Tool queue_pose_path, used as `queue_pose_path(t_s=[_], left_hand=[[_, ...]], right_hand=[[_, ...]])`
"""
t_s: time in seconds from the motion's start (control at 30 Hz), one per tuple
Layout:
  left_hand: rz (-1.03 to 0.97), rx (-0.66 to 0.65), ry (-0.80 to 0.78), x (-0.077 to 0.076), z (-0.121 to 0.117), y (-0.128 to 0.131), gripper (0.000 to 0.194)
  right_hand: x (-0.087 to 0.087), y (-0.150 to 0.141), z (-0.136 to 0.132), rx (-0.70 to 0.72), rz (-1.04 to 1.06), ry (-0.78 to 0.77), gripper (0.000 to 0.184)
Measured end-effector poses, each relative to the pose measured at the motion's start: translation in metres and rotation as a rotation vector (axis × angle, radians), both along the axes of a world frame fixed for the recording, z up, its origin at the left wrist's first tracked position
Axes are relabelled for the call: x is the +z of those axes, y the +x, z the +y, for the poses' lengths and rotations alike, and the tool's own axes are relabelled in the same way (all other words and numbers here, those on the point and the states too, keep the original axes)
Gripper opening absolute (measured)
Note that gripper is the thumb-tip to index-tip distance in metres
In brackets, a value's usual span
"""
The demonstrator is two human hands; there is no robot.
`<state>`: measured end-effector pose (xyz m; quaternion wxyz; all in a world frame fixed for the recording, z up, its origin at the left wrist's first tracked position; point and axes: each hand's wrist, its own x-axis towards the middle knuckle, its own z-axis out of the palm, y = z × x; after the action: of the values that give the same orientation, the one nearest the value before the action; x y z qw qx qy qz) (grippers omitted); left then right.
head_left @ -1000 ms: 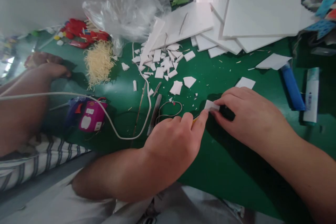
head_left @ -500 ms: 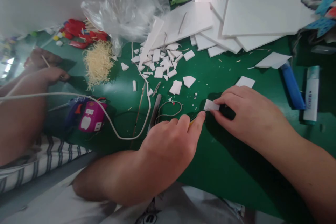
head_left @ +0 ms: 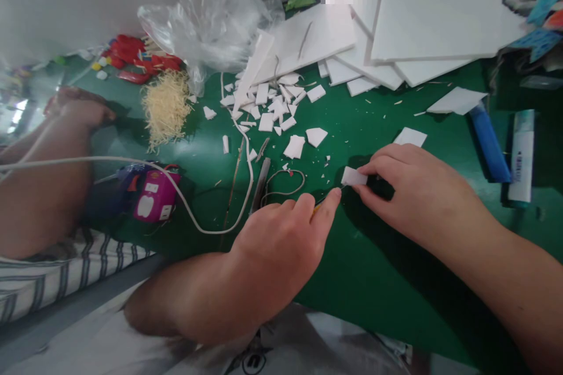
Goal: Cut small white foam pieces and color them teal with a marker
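My left hand (head_left: 284, 240) is closed around a craft knife (head_left: 316, 208), of which only a yellow bit and a thin dark tip show. Its index finger stretches along the knife, pointing right. Between the thumb and fingers of my right hand (head_left: 409, 187) is a small white foam board piece (head_left: 353, 176), pinched at its right end. The left fingertip is just apart from the piece's lower left corner. Beneath the right palm lies something black, partly hidden. Another white piece (head_left: 411, 136) rests just beyond the right knuckles.
Foam scraps (head_left: 277, 106) lie heaped by large white foam boards (head_left: 440, 12). A white cable (head_left: 211, 231) loops past a magenta box (head_left: 157, 194). A blue stick (head_left: 490, 146) and white tube (head_left: 522, 158) are at right. A co-worker's hand (head_left: 83, 106) is at left, near pale shreds (head_left: 165, 108).
My left hand has drawn back slightly left and down, its fingertip leaving the foam board piece. My right hand stays nearly still. The co-worker's hands have shifted a little.
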<state>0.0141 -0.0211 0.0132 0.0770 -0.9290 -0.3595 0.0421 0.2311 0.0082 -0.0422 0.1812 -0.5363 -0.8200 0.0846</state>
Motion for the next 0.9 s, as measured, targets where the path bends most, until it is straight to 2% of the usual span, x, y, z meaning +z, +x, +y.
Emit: queue_pose_path(t_s=[0.23, 0.33, 0.43, 0.6, 0.73, 0.9], left_hand=[[-0.006, -0.009, -0.022, 0.0, 0.003, -0.003, 0.054], [-0.013, -0.02, -0.107, 0.003, 0.006, -0.009, 0.053], [-0.099, 0.003, -0.22, 0.004, 0.011, -0.015, 0.05], [-0.189, 0.004, -0.208, -0.004, 0.016, -0.011, 0.046], [-0.149, 0.002, -0.194, -0.011, 0.015, -0.004, 0.048], [-0.088, 0.047, -0.166, -0.011, 0.013, 0.0, 0.051]], right_hand=[[0.0, 0.0, 0.0, 0.009, -0.003, 0.044, 0.025], [0.0, -0.001, -0.001, 0.013, -0.003, 0.043, 0.026], [0.0, 0.0, -0.002, 0.002, -0.004, 0.012, 0.024], [-0.002, 0.002, 0.0, 0.035, -0.007, 0.034, 0.024], [-0.001, 0.002, 0.001, 0.047, -0.013, 0.031, 0.026], [-0.001, 0.002, 0.001, 0.036, -0.027, 0.038, 0.028]])
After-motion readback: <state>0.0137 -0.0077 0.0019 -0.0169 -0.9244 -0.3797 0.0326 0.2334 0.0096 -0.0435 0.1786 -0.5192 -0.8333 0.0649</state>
